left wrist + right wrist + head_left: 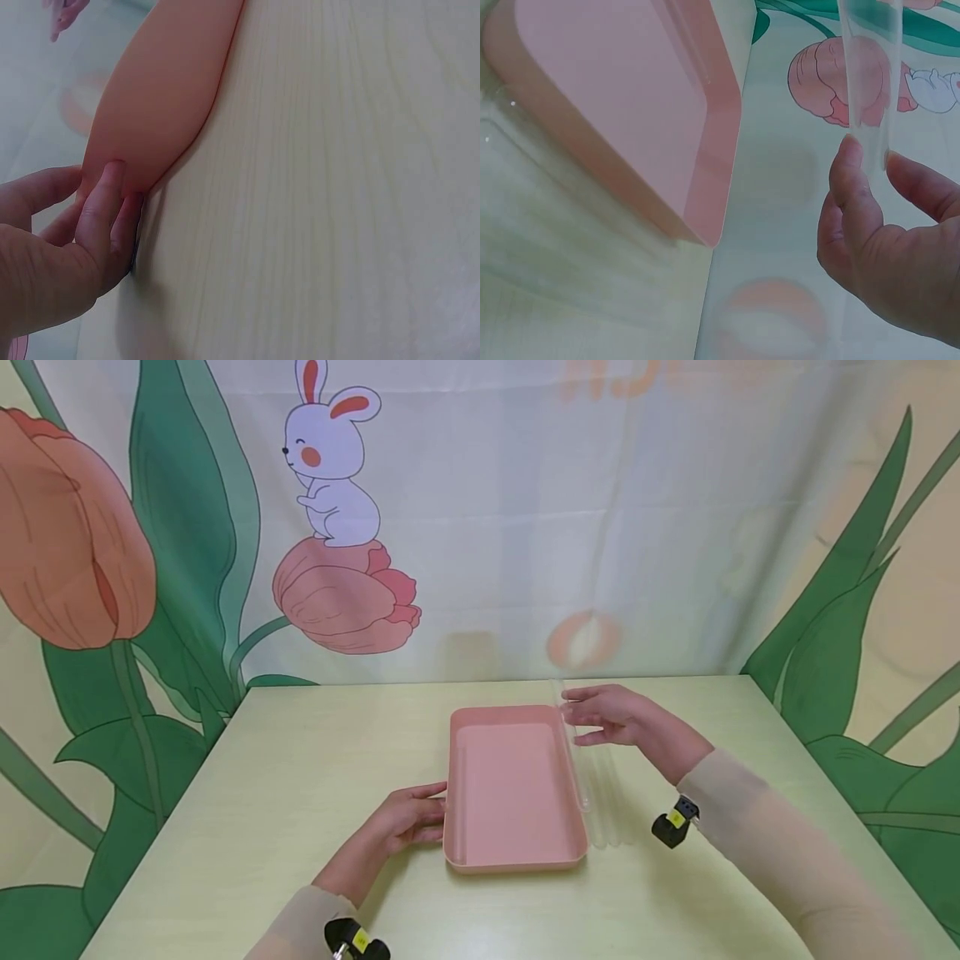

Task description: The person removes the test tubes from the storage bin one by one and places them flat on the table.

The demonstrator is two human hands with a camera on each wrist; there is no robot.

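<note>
Between the thumb and fingers of my right hand (607, 714) is a clear test tube (870, 82), pinched near one end. In the head view this tube slants along the right rim of a pink tray (513, 785). My left hand (411, 817) rests its fingers against the tray's left outer wall. The left wrist view shows those fingertips (112, 171) on the wall near a rounded corner. Inside the tray, a faint clear tube (461, 810) lies along the left wall.
More clear tubes (613, 831) lie on the pale wooden table (337, 735), just right of the tray. Behind the table's far edge hangs a cloth backdrop (487, 527) with tulips and a rabbit. Each wrist carries a small black camera (673, 822).
</note>
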